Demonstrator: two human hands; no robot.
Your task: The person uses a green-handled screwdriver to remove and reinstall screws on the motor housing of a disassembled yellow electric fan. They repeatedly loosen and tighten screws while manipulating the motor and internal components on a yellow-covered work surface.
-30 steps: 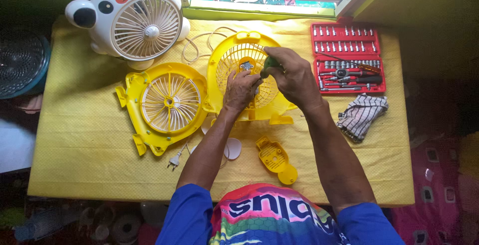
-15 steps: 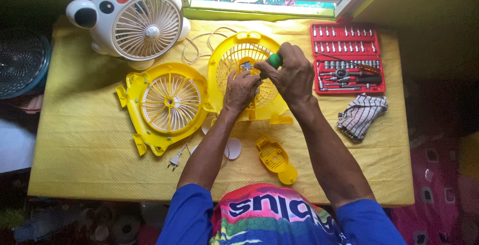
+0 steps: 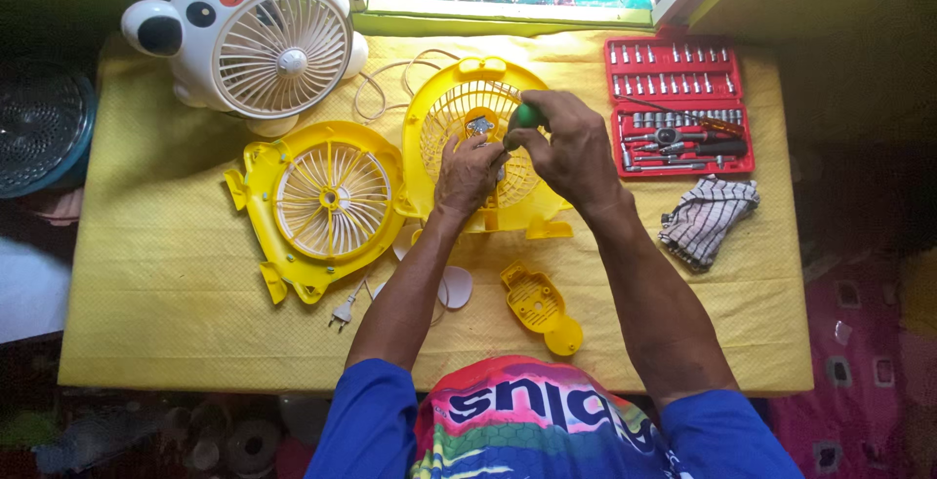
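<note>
Now you are at the screw step: your right hand (image 3: 571, 147) is closed round the green-handled screwdriver (image 3: 527, 115), left hand (image 3: 468, 172) steadies the yellow fan housing (image 3: 459, 99) at centre-top of frame, so next keep the tip straight & press down.

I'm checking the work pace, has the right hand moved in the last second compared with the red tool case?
Yes. The right hand with the green-handled screwdriver has shifted slightly left, away from the red tool case, staying over the yellow fan housing.
</note>
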